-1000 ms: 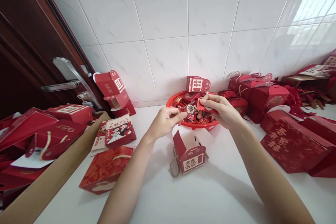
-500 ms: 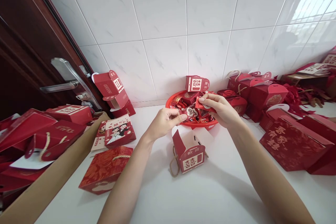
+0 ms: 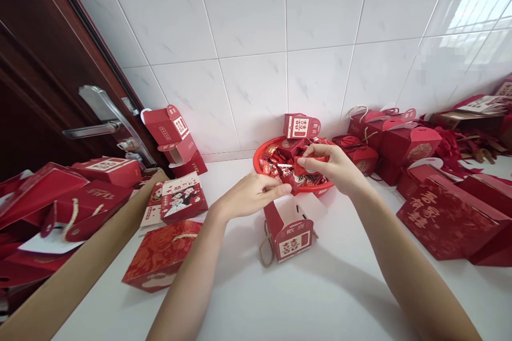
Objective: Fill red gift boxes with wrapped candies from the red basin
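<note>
A red gift box with a white character label stands on the white surface, its top flaps open and a rope handle hanging at its left. Above its far left edge, my left hand is closed in a pinch, a bit of red candy wrapper showing at its fingertips; most of that candy is hidden. My right hand pinches a red-wrapped candy over the red plastic basin. Inside the basin lie many wrapped candies, partly covered by my hands.
A small red box stands at the basin's back, against the tiled wall. Red boxes are stacked at left and right. At far left, a cardboard carton holds more boxes beside the door handle.
My left hand has moved right and slightly down, towards the open box. My right hand, still pinching the candy, has shifted only slightly. The gift box stays in place.
</note>
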Demonstrator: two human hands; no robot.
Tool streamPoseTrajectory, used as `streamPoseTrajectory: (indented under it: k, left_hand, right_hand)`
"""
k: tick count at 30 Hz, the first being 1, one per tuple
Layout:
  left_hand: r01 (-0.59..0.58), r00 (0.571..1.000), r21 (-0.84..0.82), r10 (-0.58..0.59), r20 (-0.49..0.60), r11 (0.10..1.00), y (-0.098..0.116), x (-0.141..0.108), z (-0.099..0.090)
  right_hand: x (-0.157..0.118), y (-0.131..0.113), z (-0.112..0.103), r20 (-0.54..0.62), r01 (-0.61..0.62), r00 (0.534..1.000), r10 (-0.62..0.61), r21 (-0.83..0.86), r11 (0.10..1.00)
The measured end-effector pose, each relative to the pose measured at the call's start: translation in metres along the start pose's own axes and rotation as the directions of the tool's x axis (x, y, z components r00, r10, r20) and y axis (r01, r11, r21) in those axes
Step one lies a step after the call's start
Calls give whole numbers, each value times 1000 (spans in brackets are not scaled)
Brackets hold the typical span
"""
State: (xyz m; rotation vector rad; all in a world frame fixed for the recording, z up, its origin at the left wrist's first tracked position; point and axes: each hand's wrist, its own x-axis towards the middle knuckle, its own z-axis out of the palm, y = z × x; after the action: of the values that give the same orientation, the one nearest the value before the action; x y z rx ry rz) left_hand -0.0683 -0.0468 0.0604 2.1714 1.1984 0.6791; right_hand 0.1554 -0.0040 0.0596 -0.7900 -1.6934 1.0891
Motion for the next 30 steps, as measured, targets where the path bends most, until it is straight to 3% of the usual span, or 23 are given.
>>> streamPoseTrajectory:
  k: [3, 9, 13, 18, 22, 27, 30]
  left_hand:
    - [86, 994, 78, -91, 62, 993, -1, -6, -3]
    - [225, 944, 71, -235, 230, 972, -7, -10, -12]
    - [242, 896, 259, -318, 311, 935, -4, -9, -18]
    - [230, 827, 377, -384, 411, 898, 8, -11, -21]
    - [218, 828, 376, -375, 417, 900, 14, -12, -19]
    - [212, 820, 376, -373, 433, 902, 13, -12, -19]
    - [206, 821, 377, -370, 436, 903, 14, -11, -20]
  right_hand:
    - [-2, -3, 4, 57, 24, 998, -16, -146, 989]
    - [-7, 3, 22, 267, 111, 964, -6, -382, 917]
    - [-8, 5, 30, 329, 119, 943, 54, -483, 867]
    - [-8, 0, 29, 304, 106, 952, 36, -437, 893]
    - [-10, 0, 30, 392, 101, 918, 59, -374, 922]
    - [-11, 3, 37, 536, 148, 840, 80, -370, 917]
    - [-10, 4, 38, 560, 147, 823, 94, -369, 918]
